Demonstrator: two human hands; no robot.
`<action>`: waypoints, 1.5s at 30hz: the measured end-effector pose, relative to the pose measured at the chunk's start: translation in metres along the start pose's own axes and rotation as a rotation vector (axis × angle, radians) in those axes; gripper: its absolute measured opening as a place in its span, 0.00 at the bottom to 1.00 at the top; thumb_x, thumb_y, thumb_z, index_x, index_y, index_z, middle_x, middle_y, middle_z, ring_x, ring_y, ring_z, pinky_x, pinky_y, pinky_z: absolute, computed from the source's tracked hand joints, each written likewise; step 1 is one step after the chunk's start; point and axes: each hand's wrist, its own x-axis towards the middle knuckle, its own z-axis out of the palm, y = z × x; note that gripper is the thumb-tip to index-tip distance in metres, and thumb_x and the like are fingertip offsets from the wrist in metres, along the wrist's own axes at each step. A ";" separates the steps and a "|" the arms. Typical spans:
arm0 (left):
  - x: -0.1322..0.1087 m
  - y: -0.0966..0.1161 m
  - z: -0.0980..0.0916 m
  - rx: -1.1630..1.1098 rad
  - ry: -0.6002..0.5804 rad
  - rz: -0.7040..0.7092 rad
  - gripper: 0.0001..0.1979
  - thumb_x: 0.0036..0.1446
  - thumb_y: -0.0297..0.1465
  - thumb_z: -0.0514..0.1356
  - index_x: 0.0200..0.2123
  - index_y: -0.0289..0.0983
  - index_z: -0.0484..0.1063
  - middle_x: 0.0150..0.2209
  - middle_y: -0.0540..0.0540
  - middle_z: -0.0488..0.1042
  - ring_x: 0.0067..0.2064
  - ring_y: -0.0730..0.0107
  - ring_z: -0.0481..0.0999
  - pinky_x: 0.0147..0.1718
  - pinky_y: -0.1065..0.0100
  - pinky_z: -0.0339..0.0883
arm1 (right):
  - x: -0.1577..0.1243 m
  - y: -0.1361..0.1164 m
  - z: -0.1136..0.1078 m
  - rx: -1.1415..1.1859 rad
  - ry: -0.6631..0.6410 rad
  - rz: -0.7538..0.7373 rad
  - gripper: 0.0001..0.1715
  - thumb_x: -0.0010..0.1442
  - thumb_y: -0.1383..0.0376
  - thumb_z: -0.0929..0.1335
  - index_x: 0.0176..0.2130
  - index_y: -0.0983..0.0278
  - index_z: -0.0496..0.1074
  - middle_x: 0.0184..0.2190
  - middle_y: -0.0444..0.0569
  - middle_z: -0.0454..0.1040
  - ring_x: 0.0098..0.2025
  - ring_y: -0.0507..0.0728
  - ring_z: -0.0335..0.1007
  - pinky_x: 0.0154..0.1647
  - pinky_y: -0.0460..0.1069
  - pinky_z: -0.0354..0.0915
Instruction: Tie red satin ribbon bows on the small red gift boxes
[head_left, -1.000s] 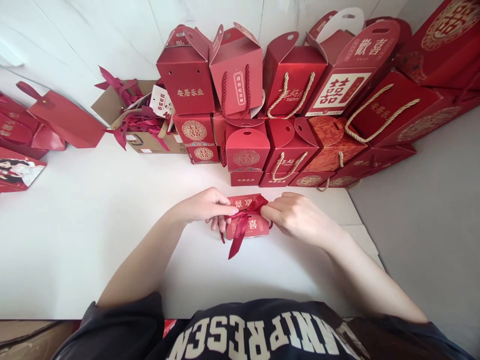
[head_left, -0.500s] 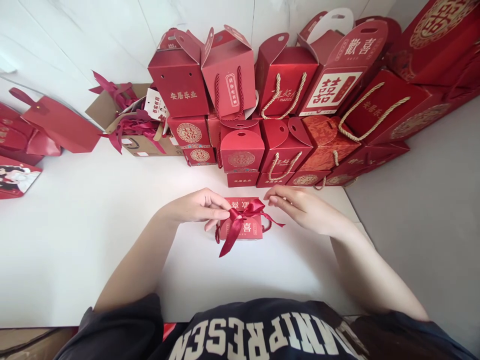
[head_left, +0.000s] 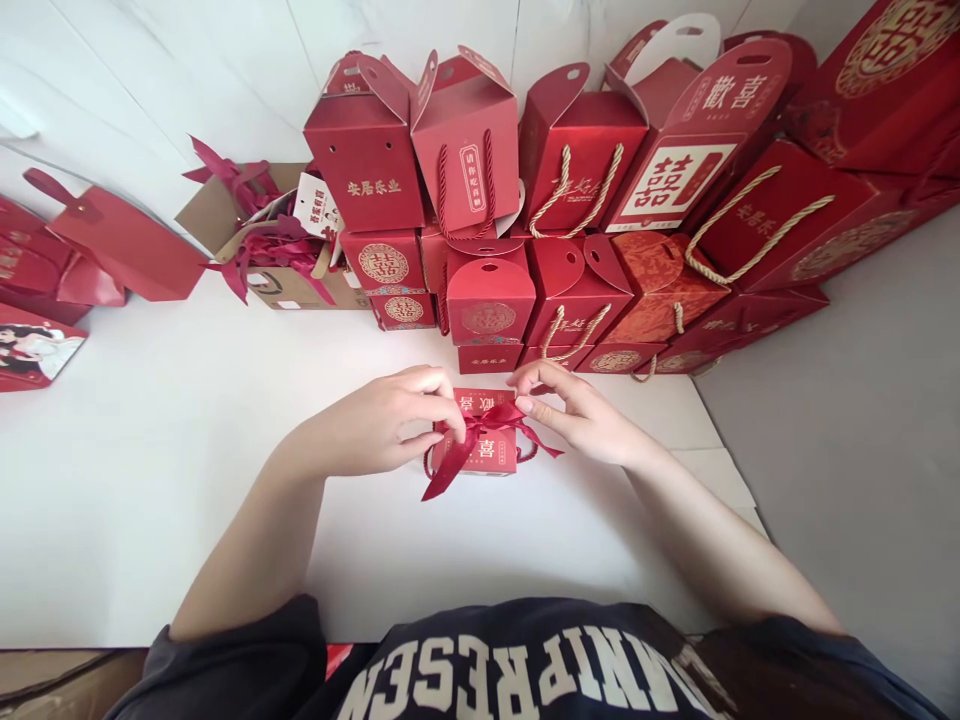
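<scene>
A small red gift box [head_left: 495, 458] with pale lettering lies on the white table in front of me. Across its top sits a dark red satin ribbon bow [head_left: 450, 468], one tail hanging toward me and another trailing right. My left hand [head_left: 397, 422] has its fingers closed on the bow's left loop. From the other side, my right hand [head_left: 581, 412] pinches the right loop between thumb and forefinger. Dark red cord handles stick out at both sides of the box.
Stacked red gift boxes [head_left: 491, 305] line the wall just beyond my hands. Left of them stands a cardboard box [head_left: 307, 290] full of ribbons. More red boxes [head_left: 127, 240] lie at the far left. A grey surface [head_left: 847, 440] borders the table on the right.
My right hand has moved left and now grips the right loop of the bow. My left fingers have curled further over the left loop.
</scene>
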 end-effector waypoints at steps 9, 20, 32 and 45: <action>0.004 -0.004 0.011 0.198 0.072 -0.057 0.14 0.63 0.26 0.51 0.46 0.43 0.73 0.40 0.49 0.76 0.40 0.69 0.74 0.38 0.70 0.62 | 0.000 0.007 -0.008 0.065 -0.283 0.271 0.27 0.65 0.44 0.58 0.34 0.62 0.68 0.32 0.46 0.74 0.33 0.54 0.67 0.37 0.49 0.62; 0.005 -0.006 0.012 0.205 0.087 -0.030 0.12 0.63 0.28 0.52 0.43 0.41 0.74 0.34 0.50 0.77 0.32 0.70 0.72 0.36 0.69 0.60 | 0.003 0.004 -0.013 0.316 -0.478 0.276 0.28 0.62 0.44 0.63 0.28 0.65 0.67 0.22 0.40 0.62 0.24 0.49 0.53 0.27 0.46 0.51; 0.004 -0.007 0.009 0.204 0.075 -0.029 0.11 0.63 0.31 0.52 0.35 0.40 0.75 0.26 0.51 0.73 0.28 0.71 0.68 0.32 0.68 0.58 | 0.000 -0.002 -0.010 0.383 -0.417 0.297 0.23 0.61 0.48 0.66 0.30 0.65 0.70 0.21 0.41 0.67 0.26 0.50 0.62 0.30 0.46 0.60; 0.015 -0.023 0.017 -0.212 0.042 -0.179 0.19 0.60 0.35 0.55 0.19 0.36 0.54 0.20 0.54 0.52 0.23 0.77 0.51 0.24 0.69 0.45 | -0.001 -0.001 -0.009 0.169 -0.324 0.222 0.24 0.62 0.50 0.66 0.25 0.64 0.65 0.20 0.40 0.65 0.24 0.49 0.60 0.27 0.45 0.56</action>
